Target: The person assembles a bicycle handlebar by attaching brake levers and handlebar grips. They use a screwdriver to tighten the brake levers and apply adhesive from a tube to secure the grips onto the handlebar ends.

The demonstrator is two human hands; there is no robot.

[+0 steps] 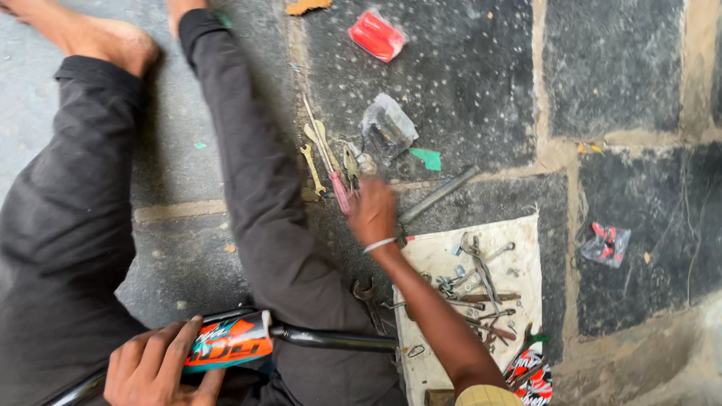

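Note:
My left hand (154,366) grips a black bar with an orange, teal and white wrapped section (229,340) that lies across my lap at the bottom left. My right hand (372,212) reaches out over the stone floor and rests among loose tools. It touches or sits just beside a pink-handled screwdriver (340,192), brass-coloured spanners (313,168) and a grey metal rod (438,195). Whether its fingers close on any of them is hidden by the back of the hand. A white band circles that wrist.
A dirty white cloth (519,233) holds pliers, spanners and several small parts. A clear plastic bag (386,129), a red packet (376,34), a green scrap (428,159) and another small packet (606,243) lie on the dark stone slabs. My legs in black trousers (256,188) stretch leftward.

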